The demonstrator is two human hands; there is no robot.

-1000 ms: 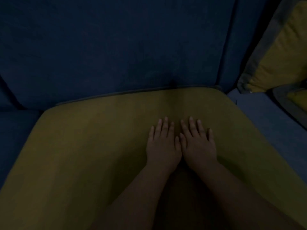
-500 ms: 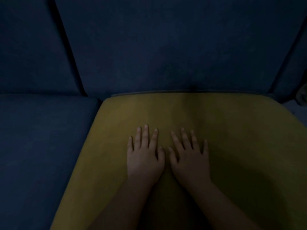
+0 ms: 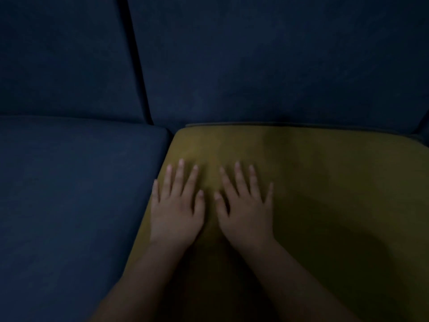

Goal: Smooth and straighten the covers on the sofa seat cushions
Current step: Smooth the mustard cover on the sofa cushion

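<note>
Ten fingers (image 3: 178, 180) lie straight and slightly spread, flat on the cover of the yellow cushion (image 3: 325, 187), with their tips pointing toward its back edge. The two thumbs (image 3: 199, 203) angle inward and come close together without touching. The left hand (image 3: 176, 217) rests palm-down at the cushion's left edge, with its little finger right along that edge. The right hand (image 3: 247, 214) rests palm-down just beside it, nearer the cushion's middle, with its little finger splayed to the right. Neither hand grips or pinches the fabric. Both bare forearms (image 3: 144, 282) run up from the bottom of the view across the cushion's front part.

The yellow cushion fills the right of the seat, and its cover looks flat around the hands. Thin darker piping (image 3: 255, 123) shows along its back edge. Its left edge lies against a blue cushion (image 3: 69, 194), which takes the left of the seat. Behind both stand two blue back cushions (image 3: 278, 61), with a dark gap between them just left of the yellow cushion's back-left corner. The light is dim, so fine creases cannot be made out.
</note>
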